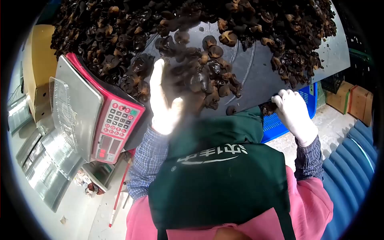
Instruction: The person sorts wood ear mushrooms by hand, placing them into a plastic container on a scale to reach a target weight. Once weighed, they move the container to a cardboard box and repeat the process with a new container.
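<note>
My left hand, in a white glove, is held on edge over the dark table. Its fingers are stretched out and the thumb stands apart, with nothing in its grip. Just to its right lies a loose group of brown-black wood ear mushrooms, partly smeared by motion. At the table's front edge, above a blue plastic basket, my white-gloved right hand has its fingers curled. Dark wood ear mushroom pieces show at its fingertips; the palm side is hidden.
Large heaps of wood ear mushrooms cover the back and both sides of the table. A pink digital scale with a metal pan stands at the left. Cardboard boxes and blue ribbed material are at the right.
</note>
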Demonstrator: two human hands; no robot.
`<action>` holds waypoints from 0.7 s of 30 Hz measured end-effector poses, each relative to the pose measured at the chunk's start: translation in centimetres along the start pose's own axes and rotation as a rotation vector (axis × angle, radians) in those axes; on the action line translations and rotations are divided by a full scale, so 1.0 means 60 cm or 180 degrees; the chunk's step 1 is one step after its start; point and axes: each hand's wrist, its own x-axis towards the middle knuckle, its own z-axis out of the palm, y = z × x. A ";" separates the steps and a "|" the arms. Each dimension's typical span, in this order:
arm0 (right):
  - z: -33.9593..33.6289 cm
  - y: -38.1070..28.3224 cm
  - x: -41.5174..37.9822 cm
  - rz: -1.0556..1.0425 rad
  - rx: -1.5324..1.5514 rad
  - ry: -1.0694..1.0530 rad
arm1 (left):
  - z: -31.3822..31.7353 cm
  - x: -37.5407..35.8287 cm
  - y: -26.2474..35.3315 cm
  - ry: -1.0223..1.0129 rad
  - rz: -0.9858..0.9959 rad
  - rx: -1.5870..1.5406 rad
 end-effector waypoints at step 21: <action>-0.048 -0.119 0.249 -0.0242 0.2497 0.2042 | -0.015 -0.033 0.023 -0.0189 0.0155 0.0061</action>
